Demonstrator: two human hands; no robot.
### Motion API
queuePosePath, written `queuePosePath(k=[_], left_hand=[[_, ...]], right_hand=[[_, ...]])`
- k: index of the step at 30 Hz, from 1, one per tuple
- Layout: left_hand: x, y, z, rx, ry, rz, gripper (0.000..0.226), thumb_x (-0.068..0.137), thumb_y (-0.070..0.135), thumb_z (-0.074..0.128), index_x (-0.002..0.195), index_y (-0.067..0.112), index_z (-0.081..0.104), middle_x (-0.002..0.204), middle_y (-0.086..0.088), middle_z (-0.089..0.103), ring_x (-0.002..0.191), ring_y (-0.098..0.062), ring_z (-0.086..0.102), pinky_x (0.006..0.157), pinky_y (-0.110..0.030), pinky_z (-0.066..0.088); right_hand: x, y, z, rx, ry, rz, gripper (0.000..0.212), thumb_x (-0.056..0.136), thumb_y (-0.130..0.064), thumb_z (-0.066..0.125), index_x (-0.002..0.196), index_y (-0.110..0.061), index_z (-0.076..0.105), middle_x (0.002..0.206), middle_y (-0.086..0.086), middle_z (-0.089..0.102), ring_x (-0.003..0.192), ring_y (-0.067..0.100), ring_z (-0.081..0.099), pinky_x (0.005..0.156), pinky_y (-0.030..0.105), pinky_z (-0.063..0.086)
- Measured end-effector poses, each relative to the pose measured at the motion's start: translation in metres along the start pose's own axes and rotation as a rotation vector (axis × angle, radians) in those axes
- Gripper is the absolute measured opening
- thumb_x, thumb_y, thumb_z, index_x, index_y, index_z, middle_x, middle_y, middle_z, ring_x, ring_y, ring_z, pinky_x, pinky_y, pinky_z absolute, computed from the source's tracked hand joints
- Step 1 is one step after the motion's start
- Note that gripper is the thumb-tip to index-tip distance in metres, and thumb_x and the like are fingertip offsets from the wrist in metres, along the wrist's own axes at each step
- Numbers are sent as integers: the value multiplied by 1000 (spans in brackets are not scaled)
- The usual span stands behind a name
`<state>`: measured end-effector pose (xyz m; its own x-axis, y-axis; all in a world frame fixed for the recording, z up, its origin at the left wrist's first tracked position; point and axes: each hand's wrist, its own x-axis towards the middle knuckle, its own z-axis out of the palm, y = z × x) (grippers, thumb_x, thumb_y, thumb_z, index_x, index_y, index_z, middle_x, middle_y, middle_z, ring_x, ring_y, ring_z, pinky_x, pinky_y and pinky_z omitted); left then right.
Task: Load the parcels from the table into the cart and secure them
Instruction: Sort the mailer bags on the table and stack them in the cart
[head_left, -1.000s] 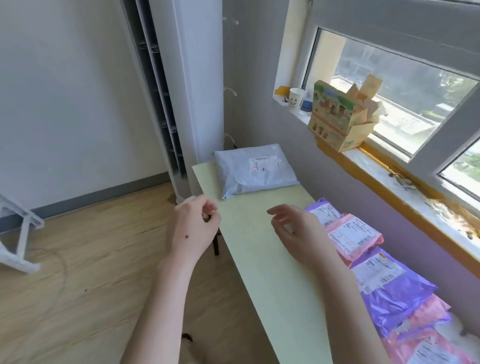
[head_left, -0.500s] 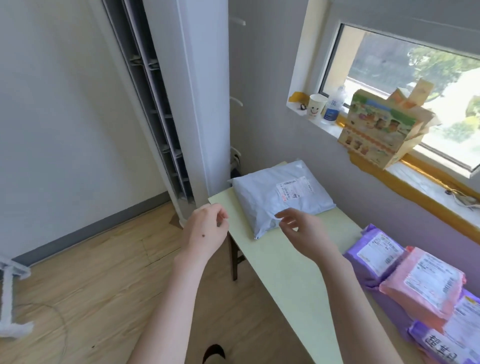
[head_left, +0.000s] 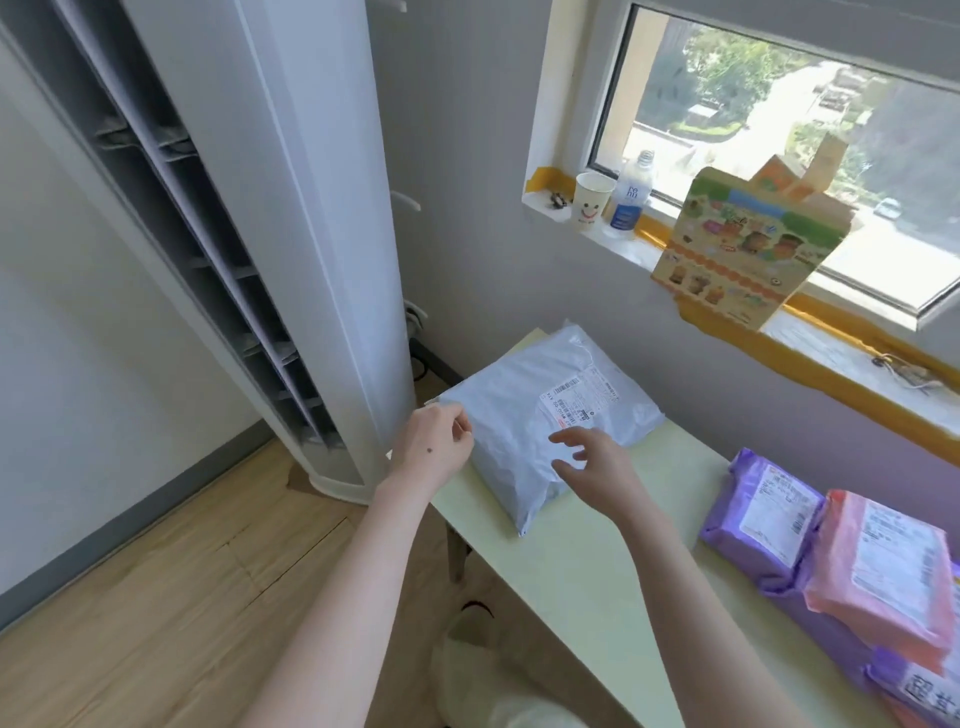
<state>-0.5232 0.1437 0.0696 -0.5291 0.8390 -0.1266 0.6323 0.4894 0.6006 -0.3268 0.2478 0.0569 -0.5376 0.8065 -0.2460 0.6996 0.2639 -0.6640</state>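
A grey plastic parcel (head_left: 524, 415) with a white label lies at the far end of the pale green table (head_left: 587, 561). My left hand (head_left: 434, 449) sits at the parcel's left edge with fingers loosely curled, holding nothing I can see. My right hand (head_left: 592, 467) hovers over the parcel's near right part with fingers spread, at or just above its surface. Purple parcels (head_left: 753, 519) and a pink parcel (head_left: 883, 566) are stacked at the table's right. No cart is in view.
A tall white floor air conditioner (head_left: 270, 234) stands left of the table's far end. On the window sill (head_left: 857, 338) are a paper cup (head_left: 589, 200), a bottle (head_left: 631, 195) and a printed carton (head_left: 743, 249). Wooden floor (head_left: 156, 597) lies to the left.
Both hands have reached forward to the grey parcel. The view has swung towards the table's far end, so the parcel looks closer.
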Motion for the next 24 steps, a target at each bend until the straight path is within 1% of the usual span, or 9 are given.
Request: queuePosePath(k=[4,8,11,15,16,18,20,21,24], left_hand=[[47,-3,8,41,-112,8,14,89,14,51,87,20,64,87,6,60,83,-15,59,74,-34,55],[85,-6,20,94,-201,-1,14,90,13,51,86,18,63,88,3,62,84,-16,60,74,-35,55],[109,-5,32,149,-259,28,13,90,13,52,88,14,65,100,-3,63,92,-20,60,78,-37,55],[135,-6,44,165,-337,61,12,92,14,53,98,15,63,122,-6,54,110,-24,54,88,-37,49],[141,-7,48,156,-354,68,13,93,15,53,102,15,62,126,-7,52,110,-24,54,88,-36,48],[154,-10,54,165,-396,87,19,94,15,52,111,16,59,127,-8,51,97,-22,54,80,-34,48],[165,-14,63,189,-443,92,26,96,13,48,121,16,53,126,-9,50,84,-20,51,71,-31,44],[171,-16,67,196,-462,93,30,96,12,46,125,16,51,127,-9,50,85,-20,51,71,-31,44],[186,-19,77,205,-503,104,42,94,9,44,135,18,42,135,-10,45,103,-27,53,85,-39,48]], right_hand=[[31,16,18,35,59,170,61,80,-23,72,135,-23,47,137,9,32,109,24,51,98,36,45],[50,32,27,151,95,334,68,80,-21,73,140,-19,41,139,13,25,88,20,50,93,30,46],[58,43,32,233,105,433,69,81,-19,73,141,-16,39,141,15,21,85,20,49,87,26,43],[64,53,38,337,130,523,75,80,-20,75,144,-19,34,144,16,19,106,23,48,93,27,41],[65,55,40,373,146,542,78,80,-20,75,145,-19,33,145,17,20,116,25,46,95,29,41],[66,57,44,469,184,592,83,78,-19,78,146,-21,31,145,16,22,129,27,40,100,33,40],[66,60,50,564,241,651,88,77,-17,79,149,-21,29,146,14,27,131,28,40,103,37,39],[66,62,54,599,275,674,89,77,-15,79,149,-20,28,146,14,29,132,28,39,104,38,39],[65,67,64,726,383,739,81,81,-4,71,148,-16,29,138,14,41,125,27,46,95,37,45]])
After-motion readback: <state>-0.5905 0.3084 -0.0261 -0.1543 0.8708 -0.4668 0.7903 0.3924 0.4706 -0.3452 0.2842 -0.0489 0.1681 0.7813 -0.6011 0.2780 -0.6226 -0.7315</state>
